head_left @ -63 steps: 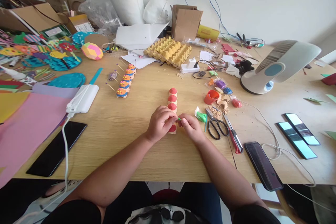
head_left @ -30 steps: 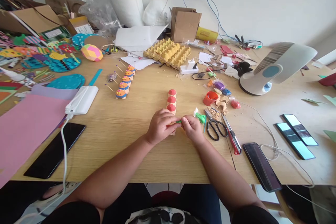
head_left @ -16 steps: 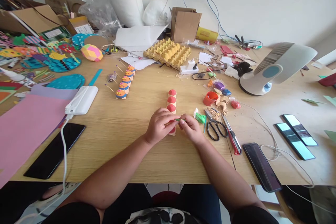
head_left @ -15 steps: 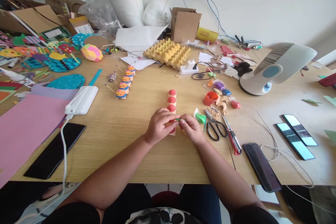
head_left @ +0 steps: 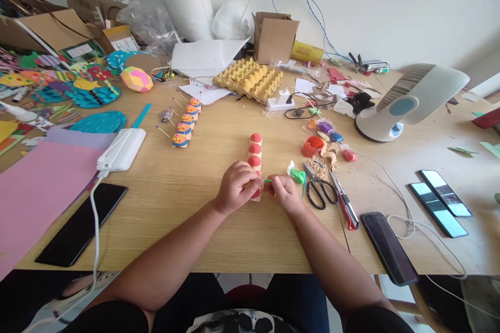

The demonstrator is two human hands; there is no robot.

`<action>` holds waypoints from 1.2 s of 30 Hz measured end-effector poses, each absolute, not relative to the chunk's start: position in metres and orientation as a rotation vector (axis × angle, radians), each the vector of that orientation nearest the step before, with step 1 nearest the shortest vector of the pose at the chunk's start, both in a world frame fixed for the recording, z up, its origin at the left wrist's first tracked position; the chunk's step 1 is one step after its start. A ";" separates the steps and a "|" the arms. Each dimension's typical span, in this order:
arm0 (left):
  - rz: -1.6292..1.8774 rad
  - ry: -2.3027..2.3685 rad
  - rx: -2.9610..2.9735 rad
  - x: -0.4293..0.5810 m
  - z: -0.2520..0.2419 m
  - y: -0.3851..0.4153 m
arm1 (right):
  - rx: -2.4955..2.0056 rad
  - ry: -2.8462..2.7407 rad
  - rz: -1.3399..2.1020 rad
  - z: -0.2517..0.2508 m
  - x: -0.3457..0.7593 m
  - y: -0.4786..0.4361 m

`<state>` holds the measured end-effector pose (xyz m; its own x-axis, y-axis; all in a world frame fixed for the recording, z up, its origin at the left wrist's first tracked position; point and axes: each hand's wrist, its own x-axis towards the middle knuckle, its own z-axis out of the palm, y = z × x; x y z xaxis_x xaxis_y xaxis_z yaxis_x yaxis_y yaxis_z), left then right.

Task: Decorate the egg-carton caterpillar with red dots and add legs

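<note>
The left hand (head_left: 234,187) grips the near end of a red-domed cardboard egg-carton strip (head_left: 254,153); the right hand (head_left: 284,192) pinches a thin green stick (head_left: 267,181) against it.

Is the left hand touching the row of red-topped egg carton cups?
Touching. The head view shows the left hand wrapped over the near end of the red-topped cup row, with no gap visible.

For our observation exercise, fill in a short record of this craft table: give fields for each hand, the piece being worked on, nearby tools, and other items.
Left hand: grips near end of red-domed carton strip
Right hand: pinches thin green stick against the strip
Nearby tools: scissors, red utility knife
Finished piece: blue-and-orange caterpillar
Other items: yellow egg tray, desk fan, wooden table
</note>
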<state>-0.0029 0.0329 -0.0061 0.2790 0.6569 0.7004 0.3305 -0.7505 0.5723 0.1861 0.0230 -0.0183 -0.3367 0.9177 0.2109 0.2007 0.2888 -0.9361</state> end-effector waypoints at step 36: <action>1.480 1.096 2.223 -0.006 -0.013 0.037 | -1.022 -1.568 1.066 -0.024 0.182 0.026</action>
<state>-0.0058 0.0369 -0.0126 0.1993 0.7046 0.6810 0.4459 -0.6840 0.5773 0.1821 0.0263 -0.0238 -0.2014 0.9488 0.2435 0.1225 0.2711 -0.9547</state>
